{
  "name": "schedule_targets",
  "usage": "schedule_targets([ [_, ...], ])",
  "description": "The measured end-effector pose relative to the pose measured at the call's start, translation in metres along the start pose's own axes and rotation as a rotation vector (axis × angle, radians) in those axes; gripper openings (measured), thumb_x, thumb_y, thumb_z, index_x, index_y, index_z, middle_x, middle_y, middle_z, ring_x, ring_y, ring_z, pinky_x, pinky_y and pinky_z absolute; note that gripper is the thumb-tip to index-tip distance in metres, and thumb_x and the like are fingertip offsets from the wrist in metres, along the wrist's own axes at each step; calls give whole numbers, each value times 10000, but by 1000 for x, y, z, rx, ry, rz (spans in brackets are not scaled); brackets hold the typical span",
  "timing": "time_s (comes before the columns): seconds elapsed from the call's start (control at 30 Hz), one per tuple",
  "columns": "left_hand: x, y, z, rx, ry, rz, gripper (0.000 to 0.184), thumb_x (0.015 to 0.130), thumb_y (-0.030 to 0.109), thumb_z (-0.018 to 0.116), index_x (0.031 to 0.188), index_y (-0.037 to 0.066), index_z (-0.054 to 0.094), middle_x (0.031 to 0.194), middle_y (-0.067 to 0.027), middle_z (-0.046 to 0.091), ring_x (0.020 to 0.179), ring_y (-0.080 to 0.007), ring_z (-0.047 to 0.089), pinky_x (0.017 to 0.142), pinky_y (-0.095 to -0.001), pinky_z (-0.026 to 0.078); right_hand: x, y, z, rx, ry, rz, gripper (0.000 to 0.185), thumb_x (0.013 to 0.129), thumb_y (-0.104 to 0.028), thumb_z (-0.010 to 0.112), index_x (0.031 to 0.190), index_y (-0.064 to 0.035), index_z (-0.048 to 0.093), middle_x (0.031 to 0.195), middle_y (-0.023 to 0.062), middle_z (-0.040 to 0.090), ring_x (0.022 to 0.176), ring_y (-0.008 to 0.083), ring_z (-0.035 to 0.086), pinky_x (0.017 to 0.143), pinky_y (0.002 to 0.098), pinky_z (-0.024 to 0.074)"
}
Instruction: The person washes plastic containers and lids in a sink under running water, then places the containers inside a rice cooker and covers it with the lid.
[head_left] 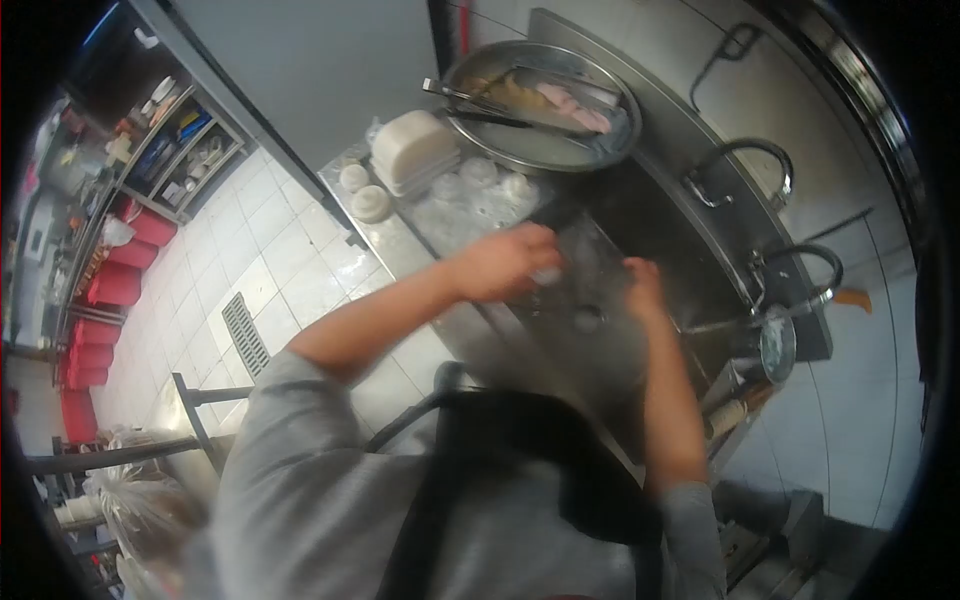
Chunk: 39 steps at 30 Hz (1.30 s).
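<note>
My left hand is over the near edge of the steel sink, its fingers curled round something small and pale that I cannot make out. Across the basin, my right hand is held with bent fingers, blurred, and whatever it may hold is unclear. Below and between the hands is the round drain. Left of the sink, a steel counter bears a stack of white plastic containers, white squeeze-bottle tops and clear rounded pieces.
A large metal basin at the back holds utensils and cloudy water. Two curved faucets rise on the right, near a small metal pot. Red bins stand under shelving at far left. A floor drain grate lies in the tiles.
</note>
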<state>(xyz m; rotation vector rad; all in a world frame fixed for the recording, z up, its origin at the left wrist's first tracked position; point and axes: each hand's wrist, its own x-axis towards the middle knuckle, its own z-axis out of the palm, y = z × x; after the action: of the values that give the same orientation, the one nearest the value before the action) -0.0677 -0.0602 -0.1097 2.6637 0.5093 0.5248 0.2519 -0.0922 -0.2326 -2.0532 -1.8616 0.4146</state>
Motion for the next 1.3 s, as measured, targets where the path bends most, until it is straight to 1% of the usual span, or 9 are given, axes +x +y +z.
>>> schedule_targets([
  [0.07, -46, -37, -47, 29, 126, -263, 474, 654, 64, 710, 1097, 103, 545, 1119, -108, 512, 1057, -319, 518, 872, -401, 460, 21, -61, 13, 92, 102, -325, 494, 749, 39, 530, 1192, -178, 540, 1126, 128, 486, 1048, 320, 515, 837, 406, 466],
  [0.23, -140, -149, -131, 187, 502, -822, 464, 637, 100, 754, 1064, 132, 576, 1025, -99, 555, 959, -287, 577, 825, -370, 485, 72, -171, 38, -99, 20, -379, 485, 793, 13, 487, 1235, -184, 512, 1112, 124, 504, 1015, 331, 532, 827, 420, 471],
  [0.33, -160, -210, -146, 173, 463, -1029, 484, 615, 135, 773, 1059, 131, 579, 1024, -100, 560, 937, -280, 581, 814, -363, 484, 95, -181, 59, -137, 45, -359, 395, 824, -40, 465, 1195, -161, 527, 1096, 137, 518, 949, 347, 561, 791, 433, 479],
  [0.6, -163, -324, -114, 88, 262, -1021, 553, 552, 179, 805, 1052, 125, 575, 970, -120, 612, 898, -283, 601, 776, -370, 486, 104, -171, 71, 48, 119, -312, 128, 800, -131, 591, 923, -96, 596, 1076, 139, 535, 840, 344, 588, 726, 424, 495],
  [0.73, -152, -316, -119, -6, 236, -1050, 616, 546, 177, 801, 1108, 138, 553, 1038, -127, 624, 965, -285, 600, 800, -377, 487, 58, -145, 41, 391, 575, -277, 157, 715, -32, 701, 801, -68, 575, 1147, 125, 511, 911, 261, 576, 785, 349, 487],
  [0.8, -159, -325, -111, 28, 280, -995, 751, 515, 187, 832, 1189, 154, 503, 1096, -139, 607, 999, -316, 587, 839, -397, 482, 31, -73, 44, 919, 570, 34, 169, 729, 24, 693, 812, -55, 570, 1211, 106, 479, 998, 207, 538, 846, 323, 467],
  [0.9, -169, -330, -117, 225, 317, -785, 823, 568, 215, 825, 1293, 126, 444, 1254, -141, 516, 1149, -330, 477, 948, -407, 411, -20, 71, 50, 1003, 694, 88, 272, 719, 43, 692, 924, -61, 547, 1231, 104, 455, 1005, 206, 528, 851, 322, 465],
  [1.03, -155, -266, -141, 497, 622, -633, 607, 691, 201, 764, 1241, 177, 509, 1136, -93, 527, 983, -251, 517, 803, -353, 463, -65, 82, -9, 658, 987, 442, 607, 674, 53, 720, 1193, -54, 424, 1136, 111, 499, 1055, 228, 520, 885, 350, 449],
  [1.3, -67, -89, -140, 302, 784, -389, 459, 740, 99, 724, 1171, 158, 580, 1116, -39, 528, 916, -164, 534, 741, -274, 455, -106, 77, -65, 285, 683, 379, 390, 694, -110, 729, 1046, 1, 606, 1096, 188, 561, 1113, 267, 520, 964, 341, 406],
])
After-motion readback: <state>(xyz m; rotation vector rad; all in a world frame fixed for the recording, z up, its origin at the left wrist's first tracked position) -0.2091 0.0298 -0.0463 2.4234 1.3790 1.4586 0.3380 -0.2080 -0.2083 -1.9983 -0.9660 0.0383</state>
